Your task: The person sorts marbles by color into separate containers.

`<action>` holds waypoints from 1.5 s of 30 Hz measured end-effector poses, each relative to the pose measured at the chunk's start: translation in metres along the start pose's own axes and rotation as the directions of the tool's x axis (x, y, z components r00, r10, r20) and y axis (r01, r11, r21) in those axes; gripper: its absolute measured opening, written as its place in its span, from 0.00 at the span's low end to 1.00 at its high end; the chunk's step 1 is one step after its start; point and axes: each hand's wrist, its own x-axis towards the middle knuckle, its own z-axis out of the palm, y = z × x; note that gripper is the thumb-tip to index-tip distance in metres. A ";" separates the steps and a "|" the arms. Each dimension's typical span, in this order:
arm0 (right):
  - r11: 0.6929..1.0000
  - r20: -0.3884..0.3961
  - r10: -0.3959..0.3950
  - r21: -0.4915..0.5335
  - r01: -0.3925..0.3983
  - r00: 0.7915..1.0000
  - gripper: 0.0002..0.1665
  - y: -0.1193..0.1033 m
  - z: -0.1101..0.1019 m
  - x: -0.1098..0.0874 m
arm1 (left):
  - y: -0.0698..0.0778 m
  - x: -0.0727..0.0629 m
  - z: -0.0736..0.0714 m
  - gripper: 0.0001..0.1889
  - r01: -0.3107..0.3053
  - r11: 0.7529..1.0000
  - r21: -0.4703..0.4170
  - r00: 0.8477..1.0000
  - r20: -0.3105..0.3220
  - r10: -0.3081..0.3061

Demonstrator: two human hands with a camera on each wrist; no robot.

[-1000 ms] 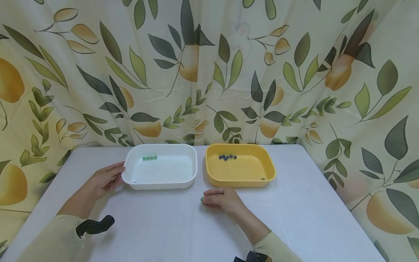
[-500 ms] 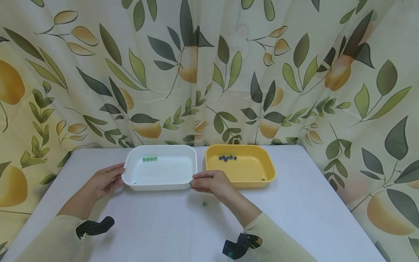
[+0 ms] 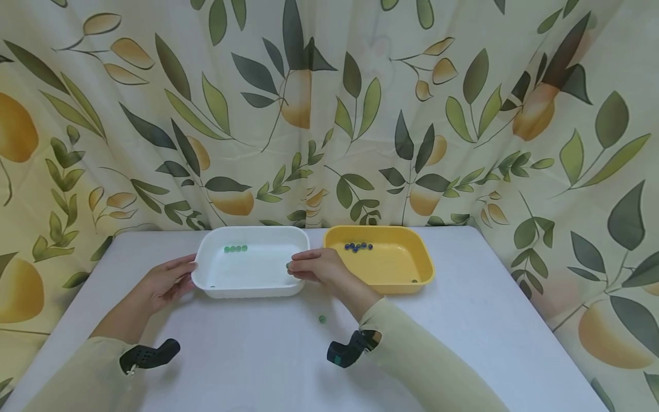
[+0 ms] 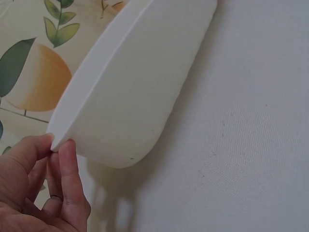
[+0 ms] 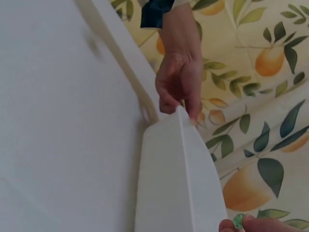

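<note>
My left hand (image 3: pixel 167 284) pinches the left rim of the white tray (image 3: pixel 252 288) between thumb and fingers; the left wrist view shows this grip close up. Over the tray's right end, my right hand (image 3: pixel 323 268) holds a green marble (image 5: pixel 238 221) between its fingertips. Several green marbles (image 3: pixel 235 249) lie in a row toward the back of the white tray, and a small dark spot shows in its front left corner. Another green marble (image 3: pixel 322 319) rests on the tablecloth in front of the trays, below my right hand.
Right of the white tray stands a yellow tray (image 3: pixel 381 289), partly behind my right hand. It holds several dark blue marbles (image 3: pixel 355 247) at the back and a single dark marble (image 3: pixel 414 281) at its front right. A leaf-and-fruit curtain (image 3: pixel 360 143) hangs behind the table.
My right hand has lifted from the tablecloth and moved up and left over the white tray with a marble. The green marble on the cloth has come into sight. My left hand stays put.
</note>
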 end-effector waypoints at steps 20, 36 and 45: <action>0.987 -0.009 0.137 0.081 -0.135 0.991 0.21 -0.006 0.019 0.033 | 0.001 0.002 -0.001 0.12 -0.009 1.000 -0.027 1.000 0.006 0.010; 0.980 -0.064 0.136 0.158 -0.124 0.989 0.23 -0.005 0.025 0.035 | 0.000 0.003 -0.003 0.07 -0.007 0.999 -0.046 1.000 0.001 0.007; 0.980 -0.055 0.109 0.173 -0.098 0.992 0.23 -0.002 0.025 0.036 | -0.001 0.002 -0.003 0.08 -0.009 0.999 -0.042 1.000 -0.005 0.009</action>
